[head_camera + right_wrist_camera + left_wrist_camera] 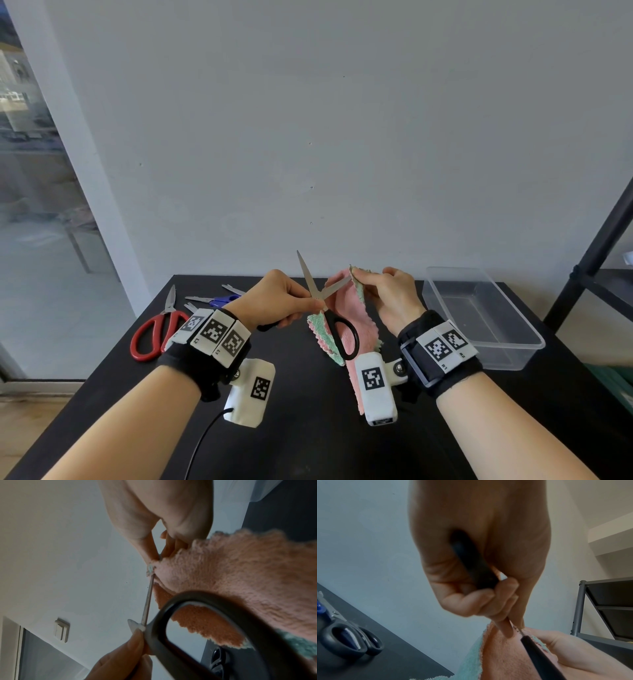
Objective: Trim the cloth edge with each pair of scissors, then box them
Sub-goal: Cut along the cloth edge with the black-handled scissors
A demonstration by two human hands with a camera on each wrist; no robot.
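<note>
Two hands raised above the black tabletop (308, 428). Left hand (274, 301) grips black-handled scissors (325, 301), blades spread apart, one blade against the cloth edge, one handle loop hanging free. Right hand (387, 294) pinches the top edge of the pink-and-green cloth (346, 318), which hangs down between the wrists. Red-handled scissors (154, 329) and blue-handled scissors (219, 300) lie on the tabletop at left. Clear plastic box (479, 315) sits on the tabletop at right, well apart from the hands.
</note>
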